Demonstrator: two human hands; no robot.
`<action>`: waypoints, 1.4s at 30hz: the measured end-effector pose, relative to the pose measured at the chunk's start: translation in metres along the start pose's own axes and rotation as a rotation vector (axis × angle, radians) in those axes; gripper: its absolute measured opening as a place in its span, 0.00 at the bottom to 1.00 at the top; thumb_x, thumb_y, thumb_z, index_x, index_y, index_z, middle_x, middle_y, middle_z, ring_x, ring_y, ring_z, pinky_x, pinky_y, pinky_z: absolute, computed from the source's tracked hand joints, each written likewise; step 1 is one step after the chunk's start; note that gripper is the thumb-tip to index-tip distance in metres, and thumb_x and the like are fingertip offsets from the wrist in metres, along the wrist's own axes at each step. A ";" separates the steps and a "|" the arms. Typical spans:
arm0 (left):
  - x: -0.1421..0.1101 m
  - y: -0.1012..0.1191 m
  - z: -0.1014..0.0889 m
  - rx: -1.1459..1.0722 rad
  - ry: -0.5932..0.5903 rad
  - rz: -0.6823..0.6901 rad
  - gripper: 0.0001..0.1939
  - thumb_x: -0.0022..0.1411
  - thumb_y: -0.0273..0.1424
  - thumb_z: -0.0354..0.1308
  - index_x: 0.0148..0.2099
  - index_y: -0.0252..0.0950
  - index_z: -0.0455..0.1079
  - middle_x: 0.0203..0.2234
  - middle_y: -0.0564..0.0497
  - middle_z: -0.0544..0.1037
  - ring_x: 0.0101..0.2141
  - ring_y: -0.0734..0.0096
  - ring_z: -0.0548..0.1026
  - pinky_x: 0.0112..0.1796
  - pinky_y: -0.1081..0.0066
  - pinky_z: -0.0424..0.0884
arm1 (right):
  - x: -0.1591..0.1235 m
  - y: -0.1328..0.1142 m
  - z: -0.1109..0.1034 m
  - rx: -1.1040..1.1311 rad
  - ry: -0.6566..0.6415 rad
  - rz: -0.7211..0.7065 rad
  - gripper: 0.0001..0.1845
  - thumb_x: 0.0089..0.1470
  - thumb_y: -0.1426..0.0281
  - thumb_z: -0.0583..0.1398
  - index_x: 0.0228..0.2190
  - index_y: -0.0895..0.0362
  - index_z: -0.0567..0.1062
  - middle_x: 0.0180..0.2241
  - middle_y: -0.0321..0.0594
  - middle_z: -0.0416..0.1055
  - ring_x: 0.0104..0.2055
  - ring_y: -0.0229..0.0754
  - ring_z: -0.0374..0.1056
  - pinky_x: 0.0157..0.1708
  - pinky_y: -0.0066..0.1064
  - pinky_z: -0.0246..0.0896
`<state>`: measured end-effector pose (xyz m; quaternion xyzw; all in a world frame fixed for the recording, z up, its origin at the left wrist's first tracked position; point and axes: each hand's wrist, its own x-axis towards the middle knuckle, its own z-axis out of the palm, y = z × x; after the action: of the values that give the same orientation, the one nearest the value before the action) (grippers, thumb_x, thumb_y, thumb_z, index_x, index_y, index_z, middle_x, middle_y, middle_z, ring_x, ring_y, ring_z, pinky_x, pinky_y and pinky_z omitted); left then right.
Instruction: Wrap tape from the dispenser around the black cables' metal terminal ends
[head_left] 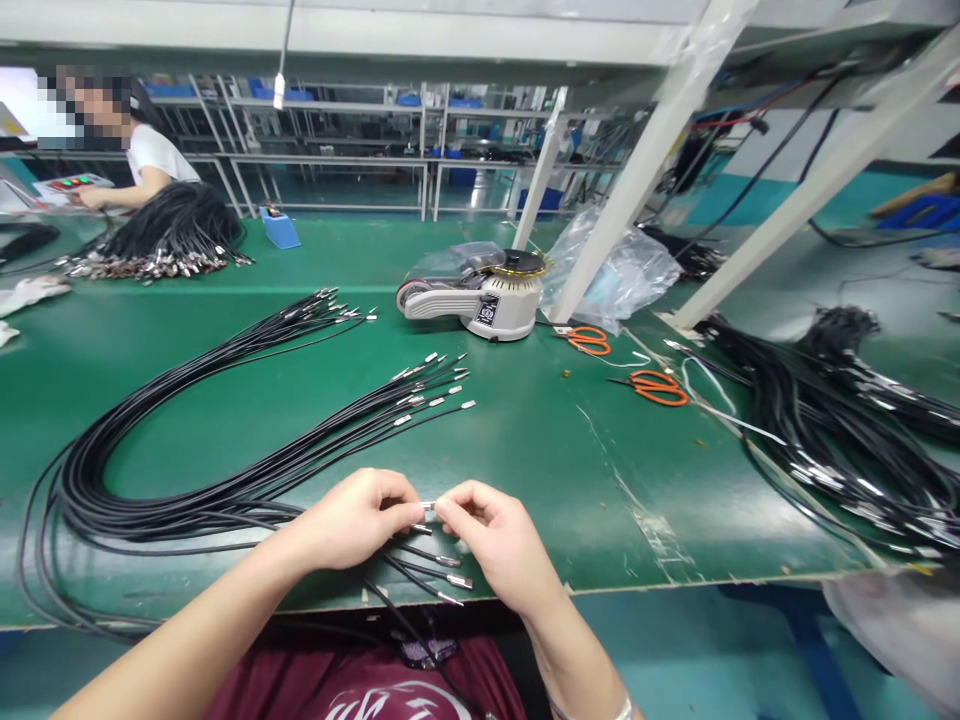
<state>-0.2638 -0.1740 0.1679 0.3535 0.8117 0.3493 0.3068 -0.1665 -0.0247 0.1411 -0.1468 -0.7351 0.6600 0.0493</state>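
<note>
Between my two hands, near the front edge of the table, is the silvery connector point(427, 506) of a black cable. My left hand point(367, 515) pinches it from the left, thumb against fingers. From the right, the thumb and fingertips of my right hand point(484, 535) close on its other end; whether they grip a separate small part is hidden. Several loose cable ends with metal plugs point(448, 561) lie just below my hands. A long bundle of black cables point(90, 470) curves in a U on the green table to the left, its metal-tipped ends point(420, 395) fanned toward the middle.
A round tape dispenser point(502, 305) stands mid-table, with orange-handled scissors point(658, 388) and a second pair point(589, 341) to its right. More black cables point(840, 430) are heaped at right. Slanted white posts point(637, 170) rise behind. A co-worker point(154, 160) sits far left by a cable pile point(180, 225).
</note>
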 end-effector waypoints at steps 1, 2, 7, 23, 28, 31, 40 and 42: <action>0.001 0.001 0.000 0.027 0.001 0.016 0.13 0.58 0.36 0.51 0.27 0.34 0.71 0.22 0.55 0.71 0.26 0.75 0.66 0.28 0.76 0.61 | 0.000 0.000 0.000 -0.005 0.000 0.000 0.09 0.48 0.65 0.60 0.22 0.58 0.74 0.20 0.34 0.68 0.25 0.37 0.62 0.25 0.27 0.56; 0.001 0.002 0.001 0.054 0.005 0.035 0.13 0.59 0.35 0.50 0.28 0.34 0.71 0.22 0.55 0.71 0.26 0.74 0.67 0.29 0.76 0.61 | 0.000 0.001 0.000 -0.009 0.000 0.000 0.09 0.48 0.66 0.60 0.22 0.58 0.74 0.20 0.33 0.68 0.24 0.37 0.62 0.25 0.27 0.56; 0.003 0.002 0.009 0.139 0.054 0.092 0.12 0.60 0.30 0.49 0.29 0.35 0.72 0.24 0.54 0.73 0.28 0.73 0.69 0.31 0.75 0.62 | 0.003 0.004 0.002 -0.050 0.003 -0.021 0.10 0.48 0.67 0.59 0.20 0.58 0.71 0.19 0.33 0.66 0.23 0.36 0.61 0.25 0.27 0.56; 0.094 0.006 0.007 0.543 0.464 0.283 0.09 0.60 0.24 0.49 0.34 0.34 0.71 0.31 0.45 0.73 0.38 0.62 0.70 0.41 0.64 0.67 | 0.034 -0.016 -0.059 -0.097 -0.027 0.028 0.09 0.47 0.65 0.61 0.23 0.58 0.75 0.21 0.36 0.73 0.23 0.36 0.66 0.25 0.27 0.59; 0.126 0.013 0.021 0.514 0.512 0.279 0.10 0.58 0.21 0.48 0.30 0.34 0.68 0.30 0.44 0.73 0.37 0.61 0.70 0.39 0.63 0.67 | 0.074 -0.003 -0.067 -0.016 0.230 0.037 0.15 0.43 0.61 0.62 0.28 0.60 0.75 0.24 0.38 0.72 0.23 0.36 0.65 0.23 0.27 0.59; 0.115 0.015 0.028 0.452 0.505 0.313 0.10 0.60 0.23 0.46 0.34 0.35 0.68 0.30 0.47 0.74 0.34 0.64 0.72 0.36 0.66 0.68 | 0.079 0.002 -0.068 0.015 0.265 0.050 0.15 0.43 0.60 0.62 0.28 0.60 0.75 0.25 0.39 0.72 0.23 0.36 0.65 0.21 0.26 0.59; 0.092 0.026 0.040 0.282 0.510 0.375 0.13 0.64 0.28 0.45 0.42 0.40 0.71 0.30 0.50 0.74 0.33 0.68 0.74 0.34 0.70 0.70 | 0.059 -0.018 -0.065 0.041 0.286 -0.065 0.08 0.43 0.69 0.62 0.18 0.59 0.73 0.17 0.32 0.67 0.22 0.36 0.62 0.25 0.27 0.57; 0.086 0.024 0.036 0.239 0.500 0.358 0.12 0.63 0.27 0.46 0.39 0.40 0.72 0.29 0.50 0.75 0.32 0.68 0.74 0.34 0.70 0.70 | 0.055 -0.022 -0.064 0.044 0.297 -0.087 0.07 0.43 0.70 0.62 0.17 0.59 0.73 0.17 0.31 0.67 0.22 0.35 0.62 0.25 0.26 0.57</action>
<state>-0.2766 -0.0810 0.1448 0.4271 0.8222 0.3761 -0.0120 -0.2047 0.0504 0.1639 -0.2096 -0.7109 0.6441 0.1891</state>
